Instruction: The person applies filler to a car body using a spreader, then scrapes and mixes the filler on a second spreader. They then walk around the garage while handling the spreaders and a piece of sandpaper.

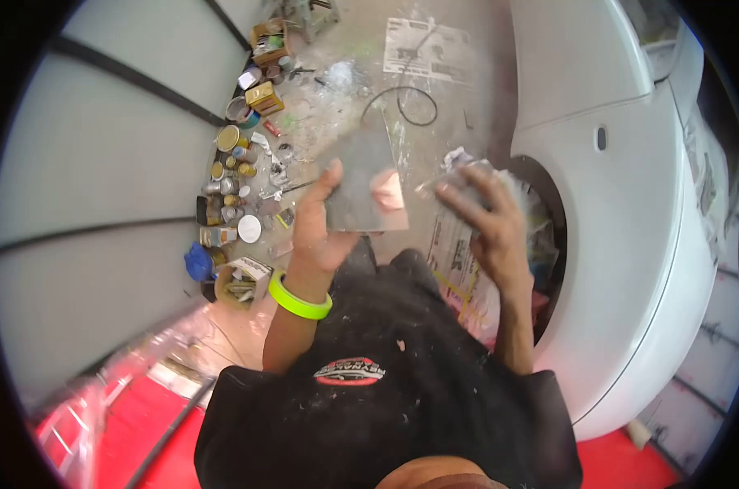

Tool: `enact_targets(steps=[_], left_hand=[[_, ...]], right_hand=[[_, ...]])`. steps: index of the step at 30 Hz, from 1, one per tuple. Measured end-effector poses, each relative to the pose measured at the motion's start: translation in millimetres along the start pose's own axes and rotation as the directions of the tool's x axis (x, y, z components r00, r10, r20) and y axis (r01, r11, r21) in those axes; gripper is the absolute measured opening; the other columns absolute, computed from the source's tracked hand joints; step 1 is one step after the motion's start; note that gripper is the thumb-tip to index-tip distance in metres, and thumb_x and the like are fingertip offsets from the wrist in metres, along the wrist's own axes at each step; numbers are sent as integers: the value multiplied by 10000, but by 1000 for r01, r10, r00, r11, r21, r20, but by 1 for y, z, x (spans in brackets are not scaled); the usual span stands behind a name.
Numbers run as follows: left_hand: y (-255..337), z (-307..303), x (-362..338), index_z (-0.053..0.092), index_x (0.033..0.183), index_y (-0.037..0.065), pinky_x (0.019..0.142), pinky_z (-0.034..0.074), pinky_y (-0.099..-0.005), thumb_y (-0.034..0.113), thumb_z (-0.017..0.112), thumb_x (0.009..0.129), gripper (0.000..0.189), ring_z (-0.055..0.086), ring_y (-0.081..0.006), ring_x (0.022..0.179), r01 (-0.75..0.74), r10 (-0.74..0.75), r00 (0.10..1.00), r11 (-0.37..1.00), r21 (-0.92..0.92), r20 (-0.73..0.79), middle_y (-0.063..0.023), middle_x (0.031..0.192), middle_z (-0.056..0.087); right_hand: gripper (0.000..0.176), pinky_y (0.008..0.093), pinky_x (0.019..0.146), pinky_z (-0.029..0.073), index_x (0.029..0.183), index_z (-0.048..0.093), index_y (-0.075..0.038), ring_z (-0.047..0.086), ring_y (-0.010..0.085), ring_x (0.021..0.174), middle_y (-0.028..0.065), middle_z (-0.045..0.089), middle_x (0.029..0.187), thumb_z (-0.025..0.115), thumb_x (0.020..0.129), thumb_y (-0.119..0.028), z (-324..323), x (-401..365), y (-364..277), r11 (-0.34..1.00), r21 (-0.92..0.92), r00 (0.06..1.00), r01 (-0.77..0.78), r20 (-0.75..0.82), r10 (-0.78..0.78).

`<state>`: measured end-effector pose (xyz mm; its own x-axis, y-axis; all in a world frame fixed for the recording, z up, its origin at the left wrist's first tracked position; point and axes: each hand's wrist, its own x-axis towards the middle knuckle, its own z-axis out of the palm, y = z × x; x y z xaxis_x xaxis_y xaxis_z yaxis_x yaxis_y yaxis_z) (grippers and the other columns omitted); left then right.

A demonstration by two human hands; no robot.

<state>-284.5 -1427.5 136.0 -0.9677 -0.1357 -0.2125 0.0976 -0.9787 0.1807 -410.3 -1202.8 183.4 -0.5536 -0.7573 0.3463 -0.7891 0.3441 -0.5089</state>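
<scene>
My left hand (314, 220) grips a flat, shiny grey plate (357, 191) by its near left edge, thumb on top. The plate's lower right corner reflects something pinkish. A neon yellow-green ring (300, 299), like a roll of tape, circles my left wrist. To the right, my right hand (493, 216) is raised beside the plate and apart from it, its fingers bent and blurred by motion. At its fingertips is a thin, pale, glossy piece (431, 186), too smeared to name.
A white car body (630, 212) with an open wheel arch stands close on my right. Cans, jars and boxes (237, 163) line the left wall. A black hose (418, 106) and newspaper sheets (428, 49) lie on the floor ahead. Red sheeting (153, 432) is behind me.
</scene>
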Motion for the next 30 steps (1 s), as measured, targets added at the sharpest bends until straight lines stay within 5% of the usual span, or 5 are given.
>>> enact_targets(steps=[4,13,20,23,30], left_hand=[[55,30,84,551,1363,5,930,549,-358,156,577,1026,370,655,-176,1073,-213,300,954,673,708,2,-72,1220,658],[100,53,300,643,1025,-48,708,417,-286,308,493,1095,392,476,-101,768,-292,512,833,83,953,211,-7,850,605],[167,27,491,654,1165,26,821,478,-309,310,541,1075,318,597,-139,919,-180,469,882,436,882,-52,-54,1032,657],[178,75,560,565,1331,16,947,526,-380,314,535,1064,401,659,-231,1083,18,61,948,970,243,-314,-122,1212,671],[256,62,730,461,1469,48,888,609,-457,320,549,1044,512,687,-286,1121,111,-103,989,991,69,-106,-151,1314,651]], right_hand=[[590,431,949,520,1220,729,-127,640,324,1148,100,677,1245,609,699,121,8,84,21,1000,1,990,-31,-137,31],[524,409,926,538,1197,732,-116,652,302,1097,80,703,1159,571,746,97,66,240,149,991,130,994,-35,108,21],[629,450,1025,498,1283,714,-172,620,343,1195,127,642,1292,619,733,116,60,386,278,877,460,985,-138,-33,172],[657,510,1109,445,1306,712,-195,597,368,1241,148,593,1357,657,725,106,55,474,299,933,353,998,62,-22,-59],[605,464,1051,488,1256,742,-202,614,357,1205,145,634,1290,704,712,61,50,633,431,988,150,999,47,-19,-45]])
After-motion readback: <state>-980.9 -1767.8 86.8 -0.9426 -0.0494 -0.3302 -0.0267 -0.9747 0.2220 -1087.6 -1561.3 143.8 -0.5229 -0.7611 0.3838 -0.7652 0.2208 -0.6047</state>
